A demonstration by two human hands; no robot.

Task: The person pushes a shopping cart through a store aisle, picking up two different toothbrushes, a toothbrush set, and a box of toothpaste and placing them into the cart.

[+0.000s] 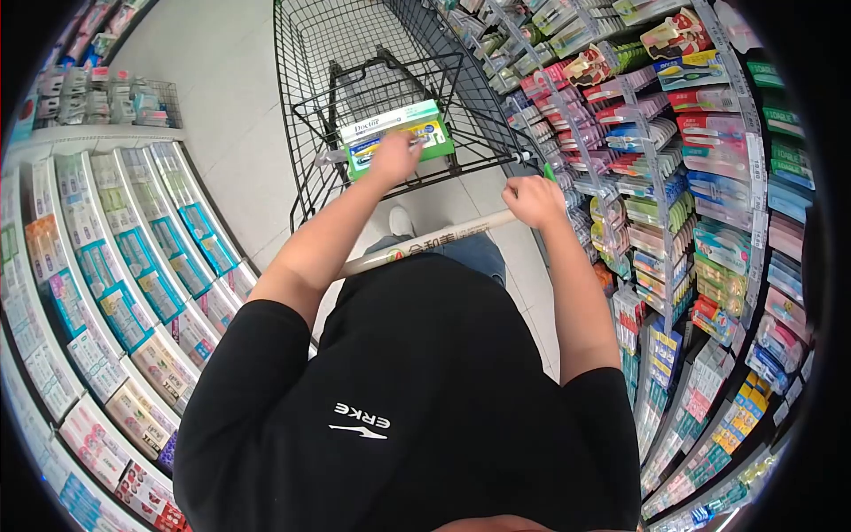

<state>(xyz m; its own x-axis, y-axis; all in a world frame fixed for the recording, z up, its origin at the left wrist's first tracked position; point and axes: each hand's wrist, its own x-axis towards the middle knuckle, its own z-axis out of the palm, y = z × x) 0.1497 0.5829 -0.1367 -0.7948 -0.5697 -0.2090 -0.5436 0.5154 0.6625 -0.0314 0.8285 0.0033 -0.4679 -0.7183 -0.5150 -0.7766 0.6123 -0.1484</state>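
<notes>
A black wire shopping cart stands in front of me, its pale handle bar crossing near my waist. My right hand is closed round the right end of that bar. Over the near part of the cart, my left hand is at a green and white box marked "Doctor" and a blue and yellow pack lying against it. The fingers of my left hand are blurred, and what they touch or hold is unclear.
Shelves of boxed toothpaste curve along the left. On the right, racks of hanging toothbrush packs rise close beside the cart, with more boxes below. A small wire basket of packs sits at the upper left. Pale floor tiles lie between.
</notes>
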